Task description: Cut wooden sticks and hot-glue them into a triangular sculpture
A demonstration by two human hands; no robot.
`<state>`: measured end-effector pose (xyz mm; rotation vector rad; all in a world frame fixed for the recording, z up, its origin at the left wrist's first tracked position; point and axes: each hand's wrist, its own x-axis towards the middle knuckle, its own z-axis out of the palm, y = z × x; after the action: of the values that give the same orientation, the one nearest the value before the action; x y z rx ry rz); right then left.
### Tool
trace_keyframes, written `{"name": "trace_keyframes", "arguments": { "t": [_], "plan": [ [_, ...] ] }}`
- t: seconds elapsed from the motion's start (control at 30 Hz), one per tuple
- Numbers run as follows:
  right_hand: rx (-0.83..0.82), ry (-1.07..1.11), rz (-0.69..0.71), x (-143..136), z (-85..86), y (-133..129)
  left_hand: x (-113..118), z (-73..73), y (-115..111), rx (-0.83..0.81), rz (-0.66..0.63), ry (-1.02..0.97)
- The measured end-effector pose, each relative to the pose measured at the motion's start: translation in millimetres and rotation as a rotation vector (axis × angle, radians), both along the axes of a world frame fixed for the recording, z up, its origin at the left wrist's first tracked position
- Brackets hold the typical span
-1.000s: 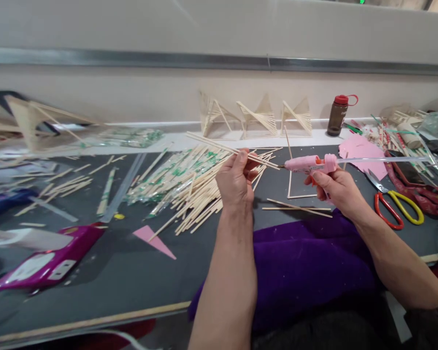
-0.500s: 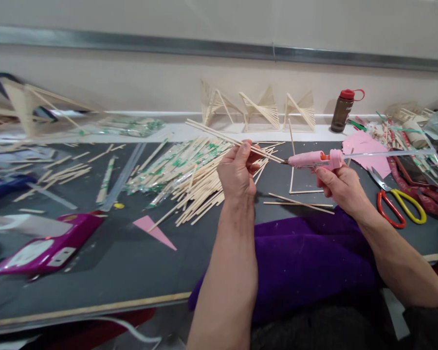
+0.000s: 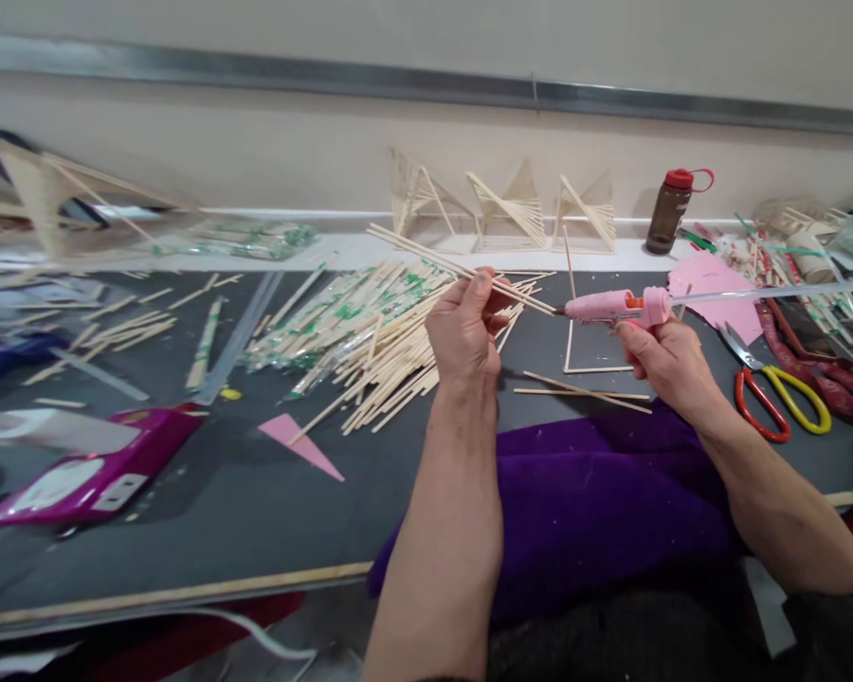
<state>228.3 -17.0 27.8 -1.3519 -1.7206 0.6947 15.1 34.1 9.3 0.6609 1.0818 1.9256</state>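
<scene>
My left hand (image 3: pixel 467 322) pinches two thin wooden sticks (image 3: pixel 416 250) that lie nearly side by side, slanting down to the right. In my right hand (image 3: pixel 658 350) is a pink hot glue gun (image 3: pixel 615 307), with a long clear glue stick (image 3: pixel 760 294) poking out of its back. The gun's dark nozzle (image 3: pixel 560 311) meets the right ends of the two sticks, or sits just beside them. Below, an L of joined sticks (image 3: pixel 567 350) and two crossed loose sticks (image 3: pixel 584 390) are on the grey table.
Loose sticks (image 3: pixel 398 369) and plastic-wrapped bundles (image 3: pixel 355 303) lie left of my hands. Several twisted stick models (image 3: pixel 508 213) stand along the wall near a red-capped bottle (image 3: pixel 668 213). Scissors (image 3: pixel 771 388) lie at right, a purple cloth (image 3: pixel 597 493) in front, a magenta packet (image 3: pixel 106 464) at far left.
The view has shifted very slightly. Both hands keep their hold, and the nozzle stays at the sticks' right ends.
</scene>
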Motion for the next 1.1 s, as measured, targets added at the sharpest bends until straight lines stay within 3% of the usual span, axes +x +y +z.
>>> {"name": "trace_keyframes", "arguments": {
  "t": [1.1],
  "plan": [
    [0.004,0.128,0.018,0.5,-7.5,3.0,-0.1,2.6,-2.7,-0.014,0.009,0.004]
  ]
}}
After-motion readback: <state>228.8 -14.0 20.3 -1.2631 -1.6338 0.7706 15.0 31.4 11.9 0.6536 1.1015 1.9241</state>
